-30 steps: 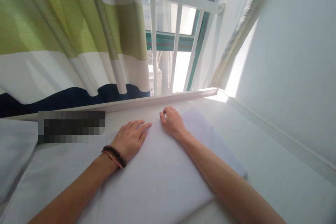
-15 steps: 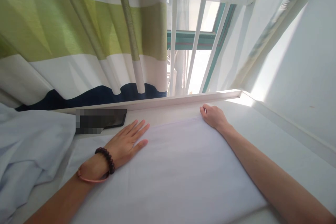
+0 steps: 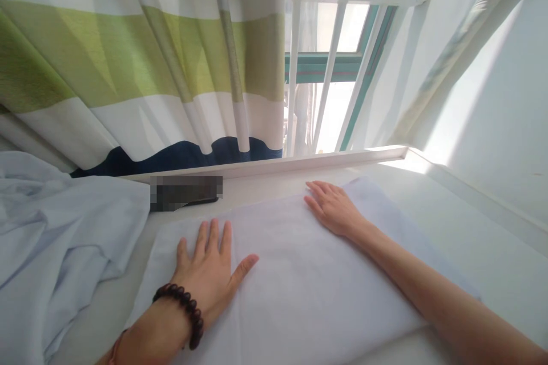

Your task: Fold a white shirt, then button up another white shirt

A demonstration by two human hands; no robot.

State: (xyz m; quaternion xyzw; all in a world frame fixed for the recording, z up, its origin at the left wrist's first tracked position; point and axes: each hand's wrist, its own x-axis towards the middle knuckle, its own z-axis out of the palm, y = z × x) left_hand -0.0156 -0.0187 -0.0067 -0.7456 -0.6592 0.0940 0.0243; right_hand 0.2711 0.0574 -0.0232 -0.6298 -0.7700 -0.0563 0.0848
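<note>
A folded white sheet (image 3: 299, 291) lies flat on the white bed surface (image 3: 479, 245). My left hand (image 3: 212, 271) rests on its near left part, palm down, fingers spread; a dark bead bracelet sits on that wrist. My right hand (image 3: 331, 208) lies flat on the sheet's far edge, fingers stretched towards the left. Neither hand holds anything.
A crumpled pale blue cloth (image 3: 60, 239) lies at the left. A dark flat object (image 3: 186, 191), partly blurred, sits by the white bed rail (image 3: 278, 165). Behind hang a striped green, white and navy curtain (image 3: 141, 68) and a barred window (image 3: 334, 68). A white wall (image 3: 505, 114) runs along the right.
My left hand slid back towards me along the sheet. My right hand opened from a pinch at the far edge and now lies flat, a little further left.
</note>
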